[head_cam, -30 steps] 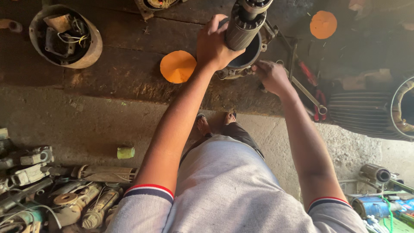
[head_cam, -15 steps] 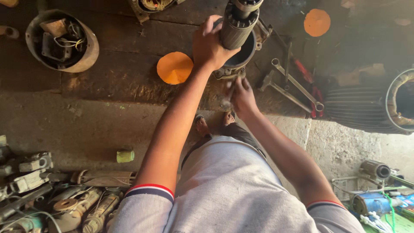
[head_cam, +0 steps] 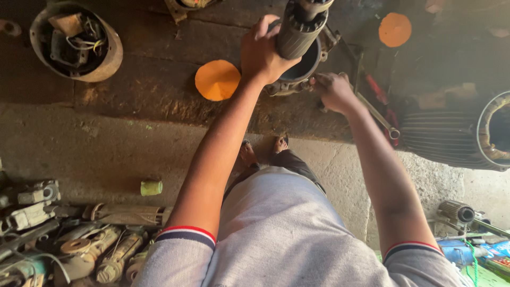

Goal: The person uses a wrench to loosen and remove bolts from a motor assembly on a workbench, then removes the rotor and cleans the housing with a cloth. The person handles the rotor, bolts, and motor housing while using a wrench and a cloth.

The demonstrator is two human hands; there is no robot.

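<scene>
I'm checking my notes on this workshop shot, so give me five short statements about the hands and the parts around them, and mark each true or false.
1. The left hand grips a ribbed motor rotor. True.
2. The right hand holds the spanner. False: it rests on the rim of the round motor housing; the spanner lies beside it.
3. An orange disc lies left of the housing. True.
4. The metal bucket at upper left is empty. False: it holds wires and parts.
5. The person is barefoot. Cannot confirm as stated; the feet look sandalled. False.
</scene>
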